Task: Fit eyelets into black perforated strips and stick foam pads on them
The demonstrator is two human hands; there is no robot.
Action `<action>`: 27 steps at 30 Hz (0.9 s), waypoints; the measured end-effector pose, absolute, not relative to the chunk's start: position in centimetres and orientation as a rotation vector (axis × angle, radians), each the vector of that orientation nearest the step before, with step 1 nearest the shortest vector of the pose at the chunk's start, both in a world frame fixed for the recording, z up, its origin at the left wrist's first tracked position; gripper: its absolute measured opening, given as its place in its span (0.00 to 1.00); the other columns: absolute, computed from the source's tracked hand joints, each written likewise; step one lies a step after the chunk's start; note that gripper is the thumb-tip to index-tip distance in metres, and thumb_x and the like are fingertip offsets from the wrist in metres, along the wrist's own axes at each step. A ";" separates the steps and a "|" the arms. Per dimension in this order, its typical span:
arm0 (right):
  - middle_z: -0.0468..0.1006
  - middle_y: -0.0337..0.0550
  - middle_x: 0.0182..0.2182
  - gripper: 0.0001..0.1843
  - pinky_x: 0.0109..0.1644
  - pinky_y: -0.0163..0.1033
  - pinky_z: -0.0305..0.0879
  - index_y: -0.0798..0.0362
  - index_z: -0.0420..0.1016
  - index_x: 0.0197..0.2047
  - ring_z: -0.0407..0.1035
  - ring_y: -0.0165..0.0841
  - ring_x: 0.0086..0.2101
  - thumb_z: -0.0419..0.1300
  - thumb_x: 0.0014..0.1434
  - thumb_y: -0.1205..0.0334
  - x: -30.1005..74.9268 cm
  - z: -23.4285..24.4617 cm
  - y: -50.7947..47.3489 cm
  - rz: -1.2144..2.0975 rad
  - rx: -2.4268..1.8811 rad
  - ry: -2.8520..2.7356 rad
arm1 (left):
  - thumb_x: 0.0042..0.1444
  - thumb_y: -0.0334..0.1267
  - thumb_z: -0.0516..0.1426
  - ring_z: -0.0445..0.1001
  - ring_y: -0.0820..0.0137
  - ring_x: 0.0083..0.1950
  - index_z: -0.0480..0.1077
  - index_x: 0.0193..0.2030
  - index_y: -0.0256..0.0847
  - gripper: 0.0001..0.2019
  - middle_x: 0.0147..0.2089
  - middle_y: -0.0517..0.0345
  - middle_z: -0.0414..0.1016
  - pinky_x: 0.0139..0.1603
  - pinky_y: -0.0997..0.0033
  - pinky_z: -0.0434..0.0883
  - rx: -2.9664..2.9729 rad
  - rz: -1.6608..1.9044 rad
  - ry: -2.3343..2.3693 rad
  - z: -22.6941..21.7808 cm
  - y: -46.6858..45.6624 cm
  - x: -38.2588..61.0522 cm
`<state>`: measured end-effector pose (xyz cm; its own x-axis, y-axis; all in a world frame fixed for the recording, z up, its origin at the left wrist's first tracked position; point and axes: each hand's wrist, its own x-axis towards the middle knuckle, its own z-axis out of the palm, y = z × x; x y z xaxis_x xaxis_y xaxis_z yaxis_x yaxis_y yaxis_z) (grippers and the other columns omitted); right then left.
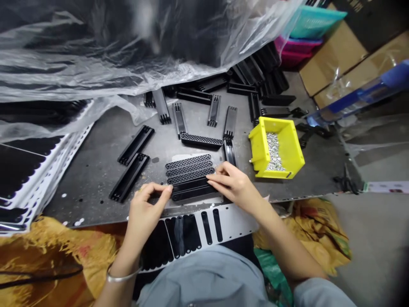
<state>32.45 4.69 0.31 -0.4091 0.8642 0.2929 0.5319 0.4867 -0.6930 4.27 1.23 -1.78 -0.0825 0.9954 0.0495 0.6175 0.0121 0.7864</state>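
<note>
A row of black plastic grille strips (189,168) lies side by side on the dark grey work plate (96,170). My left hand (147,209) pinches the left end of the nearest strip (191,190). My right hand (234,184) rests its fingertips on the right end of the same strip, fingers bent and close together. A white sheet with black oval stickers (191,232) lies on my lap just below the hands. A silver bangle (123,277) sits on my left wrist.
A yellow bin of small silver screws (276,149) stands right of the hands. More black strips (134,145) lie scattered across the plate and pile up under a clear plastic sheet (128,47). Sticker sheets (28,170) at left, cardboard boxes (335,55) at right.
</note>
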 end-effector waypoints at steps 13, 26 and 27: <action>0.80 0.45 0.41 0.07 0.44 0.43 0.75 0.47 0.83 0.47 0.74 0.34 0.39 0.63 0.69 0.65 34.3 -3.2 -3.6 0.884 -1.034 -2.039 | 0.68 0.28 0.59 0.79 0.63 0.52 0.72 0.58 0.41 0.14 0.50 0.50 0.82 0.55 0.60 0.75 2.213 0.979 1.105 -5.2 -3.4 11.3; 0.76 0.47 0.47 0.20 0.49 0.45 0.74 0.43 0.74 0.64 0.73 0.37 0.45 0.60 0.71 0.64 30.4 2.2 5.2 0.717 -1.151 -2.035 | 0.71 0.29 0.55 0.78 0.66 0.46 0.75 0.58 0.42 0.13 0.45 0.55 0.83 0.49 0.63 0.68 2.457 0.957 1.292 -1.0 -3.4 9.9; 0.77 0.48 0.47 0.22 0.52 0.47 0.73 0.45 0.72 0.66 0.74 0.38 0.46 0.58 0.72 0.65 29.0 1.7 5.9 0.676 -1.065 -2.148 | 0.70 0.31 0.57 0.78 0.66 0.47 0.76 0.54 0.43 0.10 0.44 0.56 0.83 0.51 0.62 0.67 2.365 1.006 1.396 -0.7 -2.8 9.3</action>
